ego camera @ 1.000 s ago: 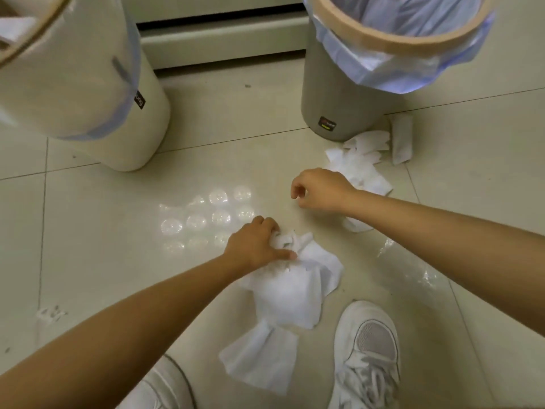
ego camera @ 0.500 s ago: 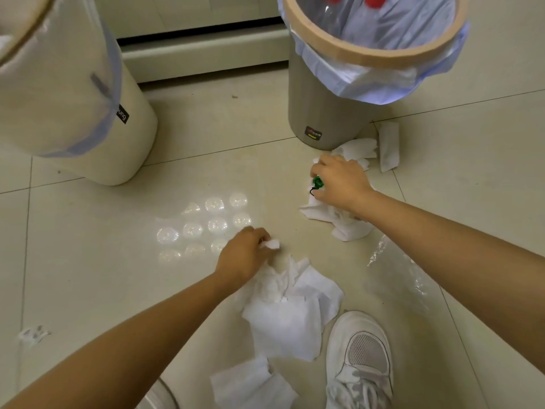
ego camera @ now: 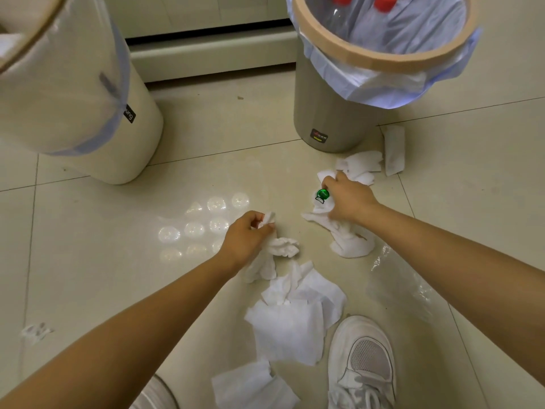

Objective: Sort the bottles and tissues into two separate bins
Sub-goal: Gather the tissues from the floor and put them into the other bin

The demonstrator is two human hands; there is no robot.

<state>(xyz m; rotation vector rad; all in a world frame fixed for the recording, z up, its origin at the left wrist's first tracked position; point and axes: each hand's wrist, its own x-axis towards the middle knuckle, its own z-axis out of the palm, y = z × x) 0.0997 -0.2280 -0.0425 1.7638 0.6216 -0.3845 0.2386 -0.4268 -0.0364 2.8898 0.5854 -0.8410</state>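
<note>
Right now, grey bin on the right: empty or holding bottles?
Holding bottles: two red caps on clear bottles show inside the grey bin.

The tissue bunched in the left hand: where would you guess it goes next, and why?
Probably up into the cream bin at left. The left hand already pinches the crumpled tissue, lifted partly off the floor, and the grey bin holds red-capped bottles, so tissues likely belong in the other one.

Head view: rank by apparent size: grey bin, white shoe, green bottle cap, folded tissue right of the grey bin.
1. grey bin, largest
2. white shoe, though it sits nearer the camera, which inflates it
3. folded tissue
4. green bottle cap, smallest, partly hidden by the right hand
</note>
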